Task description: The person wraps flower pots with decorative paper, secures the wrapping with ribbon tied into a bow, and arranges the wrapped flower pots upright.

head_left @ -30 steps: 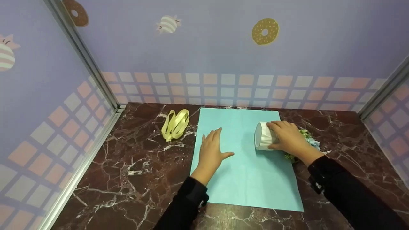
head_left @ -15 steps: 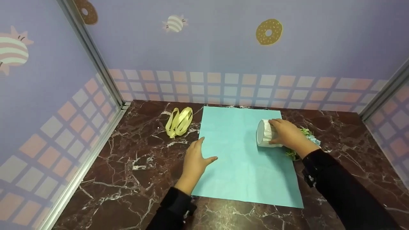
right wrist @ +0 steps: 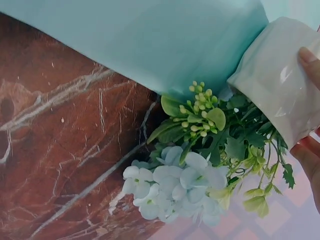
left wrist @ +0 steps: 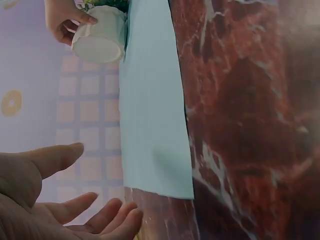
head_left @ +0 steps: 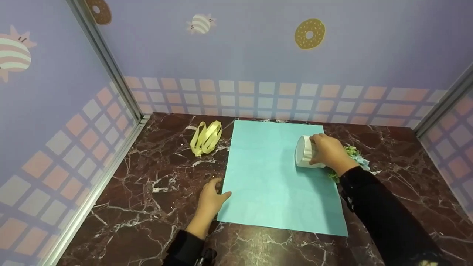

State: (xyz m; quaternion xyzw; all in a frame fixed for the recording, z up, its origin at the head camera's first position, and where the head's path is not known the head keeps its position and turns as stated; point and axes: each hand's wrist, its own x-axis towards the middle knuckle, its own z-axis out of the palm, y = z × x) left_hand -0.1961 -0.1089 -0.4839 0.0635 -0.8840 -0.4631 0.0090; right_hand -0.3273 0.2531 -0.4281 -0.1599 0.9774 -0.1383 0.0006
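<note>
Head view, left hand [head_left: 210, 199] at sheet [head_left: 266, 195] edge, pot [head_left: 306, 154] opposite

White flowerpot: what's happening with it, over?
Right hand grips white flowerpot, tipped sideways over blue sheet. Left hand holds nothing. Yellow ribbon off left, seemingly not blocking.

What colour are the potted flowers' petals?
The clustered, rounded petals are pale whitish blue, clearest in the right wrist view.

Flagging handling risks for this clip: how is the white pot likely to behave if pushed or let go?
The white pot looks round and is tipped sideways, so it may roll if the right hand lets go. Its glossy surface could be slippery. The greenery hangs on thin stems, so it would probably sway.
</note>
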